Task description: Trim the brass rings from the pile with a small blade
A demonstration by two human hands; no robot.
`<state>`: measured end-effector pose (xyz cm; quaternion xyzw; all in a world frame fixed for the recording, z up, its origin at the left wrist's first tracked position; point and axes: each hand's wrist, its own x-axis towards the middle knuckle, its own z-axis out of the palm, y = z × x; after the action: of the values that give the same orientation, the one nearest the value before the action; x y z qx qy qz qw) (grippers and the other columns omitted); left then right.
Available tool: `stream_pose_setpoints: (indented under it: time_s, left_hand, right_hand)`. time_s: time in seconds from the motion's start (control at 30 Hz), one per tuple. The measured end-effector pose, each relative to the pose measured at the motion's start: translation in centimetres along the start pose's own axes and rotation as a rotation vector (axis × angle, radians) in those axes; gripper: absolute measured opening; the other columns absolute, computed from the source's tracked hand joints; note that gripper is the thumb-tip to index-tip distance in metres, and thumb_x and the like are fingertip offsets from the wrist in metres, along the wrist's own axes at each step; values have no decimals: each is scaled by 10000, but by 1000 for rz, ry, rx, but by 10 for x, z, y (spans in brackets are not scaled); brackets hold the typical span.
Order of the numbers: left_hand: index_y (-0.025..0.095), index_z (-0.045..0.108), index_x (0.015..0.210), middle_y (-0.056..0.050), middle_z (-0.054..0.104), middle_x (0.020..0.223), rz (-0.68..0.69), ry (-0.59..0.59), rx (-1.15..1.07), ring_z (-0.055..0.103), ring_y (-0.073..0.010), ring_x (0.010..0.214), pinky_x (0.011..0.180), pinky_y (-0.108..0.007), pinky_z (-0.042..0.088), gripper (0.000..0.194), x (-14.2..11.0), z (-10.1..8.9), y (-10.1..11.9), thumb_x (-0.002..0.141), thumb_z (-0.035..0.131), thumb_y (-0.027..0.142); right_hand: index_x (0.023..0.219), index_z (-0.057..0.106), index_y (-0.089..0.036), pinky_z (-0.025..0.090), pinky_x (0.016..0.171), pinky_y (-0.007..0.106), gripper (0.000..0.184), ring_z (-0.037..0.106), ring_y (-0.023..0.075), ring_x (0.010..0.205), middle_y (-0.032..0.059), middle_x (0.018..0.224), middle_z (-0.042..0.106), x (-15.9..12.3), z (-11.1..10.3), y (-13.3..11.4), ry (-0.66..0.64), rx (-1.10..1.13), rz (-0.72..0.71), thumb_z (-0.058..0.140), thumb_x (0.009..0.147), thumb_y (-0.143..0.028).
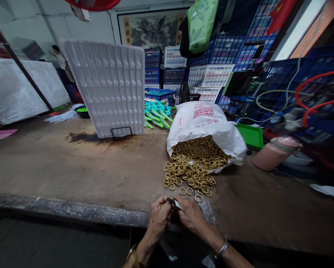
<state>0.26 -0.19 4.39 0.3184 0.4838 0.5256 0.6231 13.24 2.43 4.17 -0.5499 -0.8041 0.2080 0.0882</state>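
Note:
At the table's front edge my two hands are close together. My left hand (159, 214) is closed, with a bit of a gold ring (160, 206) showing between thumb and fingers. My right hand (191, 215) is closed around a small tool with a dark part and a pale flat part (178, 204); its dark end reaches my left fingers, and its exact kind cannot be made out. Just beyond lies a heap of gold rings (188, 173), spilling from the mouth of a white woven sack (203, 119). One loose ring (198, 198) lies near my right hand.
A clear ribbed plastic tray (113, 85) stands upright on a wire stand (121, 133). Behind are bright green and turquoise pieces (157, 113) and stacked crates (211, 76). A pink bottle (276, 152) and green tray (250, 136) lie right. A person (61, 61) is far left.

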Motion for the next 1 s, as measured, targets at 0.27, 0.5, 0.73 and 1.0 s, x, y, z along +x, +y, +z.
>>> stream_pose_setpoints:
  time_s: [0.27,0.5,0.73,1.0]
  left_hand:
    - [154,515,648,69,432,440,-31,-24,-2,296,-26,328,330,-151,242,268,-5,-5,-7,677,606,404]
    - [160,496,728,39,505,581,-122,-109,-259,371,-28,386,352,-145,258,300,-9,-4,8,664,640,415]
    - [140,510,718,-41,592,718,-161,-107,-319,512,-84,534,368,-146,309,315,-8,-5,8,670,631,427]
    - [146,473,673,-41,605,722,-144,-103,-336,498,-74,501,357,-146,303,257,-7,-7,7,685,617,359]
  right_hand:
    - [892,548,-166,230,518,250,290,583,170,629,74,727,656,3,-9,-4,-17,-222,86,384,681,-55]
    - [899,523,-188,258,551,229,264,585,152,681,41,729,644,7,-15,26,139,-187,209,397,705,-60]
    - [934,499,-209,294,589,226,174,586,157,750,33,849,638,9,-12,26,188,-169,127,437,773,-184]
    - [872,506,-224,273,574,237,113,587,156,766,17,849,634,19,-13,25,186,-169,174,418,806,-247]
